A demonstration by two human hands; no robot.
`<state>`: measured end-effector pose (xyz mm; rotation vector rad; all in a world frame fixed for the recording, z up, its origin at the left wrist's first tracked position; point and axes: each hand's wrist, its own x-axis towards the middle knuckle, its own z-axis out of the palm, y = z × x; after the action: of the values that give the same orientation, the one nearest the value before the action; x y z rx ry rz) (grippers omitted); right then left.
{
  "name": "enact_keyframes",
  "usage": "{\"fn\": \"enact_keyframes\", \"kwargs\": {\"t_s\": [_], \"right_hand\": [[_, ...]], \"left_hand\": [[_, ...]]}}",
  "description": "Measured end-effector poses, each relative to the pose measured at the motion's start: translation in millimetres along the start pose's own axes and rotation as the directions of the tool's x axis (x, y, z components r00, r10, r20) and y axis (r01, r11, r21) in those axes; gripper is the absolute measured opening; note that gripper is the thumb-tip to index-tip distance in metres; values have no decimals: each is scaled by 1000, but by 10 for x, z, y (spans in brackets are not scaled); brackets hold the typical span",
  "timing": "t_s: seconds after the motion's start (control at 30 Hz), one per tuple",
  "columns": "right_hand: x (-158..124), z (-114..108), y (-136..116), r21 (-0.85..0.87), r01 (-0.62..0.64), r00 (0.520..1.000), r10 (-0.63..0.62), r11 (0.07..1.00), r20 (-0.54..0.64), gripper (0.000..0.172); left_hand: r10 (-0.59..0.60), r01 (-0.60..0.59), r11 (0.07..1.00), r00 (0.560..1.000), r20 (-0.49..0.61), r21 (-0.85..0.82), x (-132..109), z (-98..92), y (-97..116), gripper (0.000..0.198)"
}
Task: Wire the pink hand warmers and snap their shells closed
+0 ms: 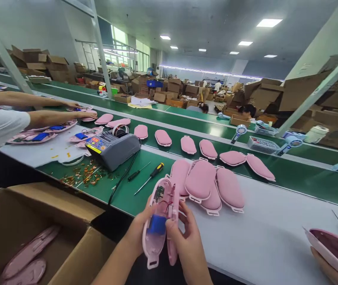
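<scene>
My left hand [137, 229] is wrapped around the outer side of a pink plastic shell [154, 245], held tilted above the table's front edge. Inside it sit a small green circuit board [159, 193] and a blue block [157, 225] that looks like a battery. A narrower pink half [172, 253] stands on edge against the shell, gripped by the thumb and fingers of my right hand [186, 241]. Thin red and dark wires [165, 205] show between the two parts. Just beyond lie several padded pink pieces [200, 179] in an overlapping pile.
A grey tape dispenser [113, 148], a yellow-black screwdriver [157, 170] and a smaller one [134, 174] lie left of the pile. A cardboard box [76, 253] stands at lower left. A co-worker's arms [50, 118] reach in from the left; another person's hand [325, 263] holds a pink shell at right.
</scene>
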<state>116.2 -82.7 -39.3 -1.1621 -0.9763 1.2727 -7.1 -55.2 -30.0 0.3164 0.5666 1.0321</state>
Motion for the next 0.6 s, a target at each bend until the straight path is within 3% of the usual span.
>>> {"fn": "enact_keyframes", "kwargs": {"t_s": [0.1, 0.2, 0.27, 0.33, 0.37, 0.47, 0.53, 0.6], "right_hand": [[125, -146, 12, -144, 45, 997, -54, 988, -57, 47], [262, -317, 4, -425, 182, 967, -240, 887, -86, 38], [318, -401, -1, -598, 294, 918, -394, 746, -39, 31], [331, -436, 1, -741, 394, 832, -554, 543, 36, 29], [322, -434, 4, -804, 414, 775, -628, 428, 65, 31], [263, -370, -7, -925, 366, 619, -769, 102, 160, 34], [234, -307, -54, -903, 428, 598, -738, -35, 312, 32], [243, -247, -142, -836, 545, 634, -621, -65, 461, 28]], "left_hand": [[-67, 58, 997, 980, -189, -55, 73, -87, 102, 30], [-98, 89, 995, 962, -253, -44, 150, -115, 152, 34], [-101, 105, 994, 962, -254, 0, 175, -108, 160, 27], [-74, 93, 993, 970, -233, 72, 170, -79, 159, 21], [-48, 73, 991, 976, -214, 108, 159, -54, 158, 24], [30, -3, 983, 989, -147, 182, 104, 55, 157, 59], [45, -22, 977, 994, -104, 211, 71, 132, 152, 73], [59, -44, 970, 997, -57, 239, 54, 180, 141, 75]]}}
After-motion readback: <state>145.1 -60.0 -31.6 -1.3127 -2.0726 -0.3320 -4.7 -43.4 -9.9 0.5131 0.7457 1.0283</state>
